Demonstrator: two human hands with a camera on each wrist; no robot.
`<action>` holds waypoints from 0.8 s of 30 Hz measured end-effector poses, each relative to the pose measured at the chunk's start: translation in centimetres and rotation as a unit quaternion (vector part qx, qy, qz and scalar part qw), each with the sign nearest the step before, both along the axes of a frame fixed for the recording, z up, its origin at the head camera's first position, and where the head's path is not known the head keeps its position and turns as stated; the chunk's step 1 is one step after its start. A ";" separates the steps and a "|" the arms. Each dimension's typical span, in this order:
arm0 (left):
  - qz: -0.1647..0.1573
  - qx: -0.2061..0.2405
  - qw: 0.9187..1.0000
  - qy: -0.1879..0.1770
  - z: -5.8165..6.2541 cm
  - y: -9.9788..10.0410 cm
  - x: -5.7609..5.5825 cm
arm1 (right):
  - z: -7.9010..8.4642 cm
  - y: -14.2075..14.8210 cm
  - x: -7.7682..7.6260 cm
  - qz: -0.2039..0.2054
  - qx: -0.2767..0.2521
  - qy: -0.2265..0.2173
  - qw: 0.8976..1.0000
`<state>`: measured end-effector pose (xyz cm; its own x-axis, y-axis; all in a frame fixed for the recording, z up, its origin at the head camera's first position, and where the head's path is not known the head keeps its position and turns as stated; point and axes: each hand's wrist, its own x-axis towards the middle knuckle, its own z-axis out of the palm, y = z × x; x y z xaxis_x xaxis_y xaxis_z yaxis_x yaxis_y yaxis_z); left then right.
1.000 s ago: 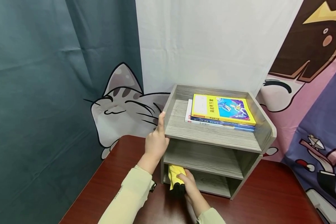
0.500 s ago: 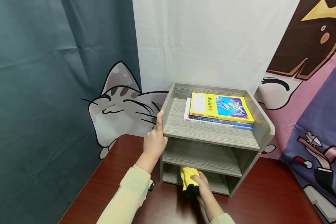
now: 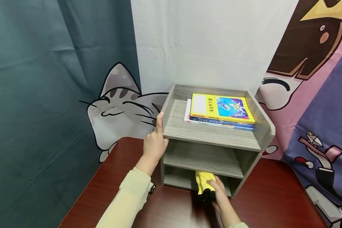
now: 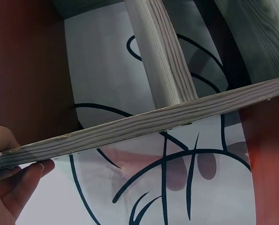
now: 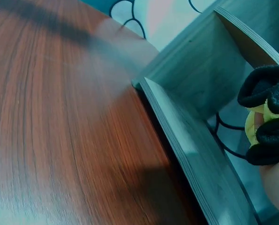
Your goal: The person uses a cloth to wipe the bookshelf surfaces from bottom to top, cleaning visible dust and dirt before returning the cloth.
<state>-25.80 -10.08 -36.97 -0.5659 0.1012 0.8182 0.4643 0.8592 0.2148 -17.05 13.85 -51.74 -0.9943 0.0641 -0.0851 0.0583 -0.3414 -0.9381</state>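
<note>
My left hand (image 3: 155, 142) grips the front edge of the left side panel of a grey wood-grain shelf unit (image 3: 199, 155). In the left wrist view its thumb and fingers (image 4: 24, 190) lie on opposite sides of the board. My right hand (image 3: 220, 190) holds a folded cloth (image 3: 205, 182), yellow with thick black ends, at the opening of the lowest compartment, towards its right side. The cloth's far end is hidden under the middle shelf board. In the right wrist view the black folds of the cloth (image 5: 275, 136) show at the right edge.
A small stack of books (image 3: 220, 109), a yellow one uppermost, lies on the unit's top shelf. The unit stands on a reddish-brown table (image 3: 171, 209). Behind hang a white curtain (image 3: 211, 44), a teal curtain (image 3: 40, 110) and cartoon-printed cloth (image 3: 307, 104).
My right hand has moved the cloth rightwards along the lowest compartment, from its left end to near its right end. The left hand keeps its grip on the side panel.
</note>
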 end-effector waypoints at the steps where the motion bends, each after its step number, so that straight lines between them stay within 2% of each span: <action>1: 0.001 0.000 1.000 0.000 0.0 0.0 0.0 | 0.0 0.3 0.1 -0.002 0.001 0.001 1.000; 9: 0.001 0.002 1.000 0.005 -0.1 0.0 -0.1 | 0.0 2.1 0.7 -0.018 -0.013 0.021 1.000; 16: 0.002 0.005 1.000 0.003 -0.1 0.0 -0.1 | 0.4 3.0 1.4 -0.027 -0.040 0.006 0.999; 22: -0.001 0.008 1.000 0.003 0.0 0.0 -0.1 | 0.2 3.4 1.8 -0.036 -0.092 0.030 0.995; 24: 0.000 0.009 1.000 0.002 0.0 0.0 -0.1 | 0.2 3.5 1.9 -0.042 -0.085 0.038 0.995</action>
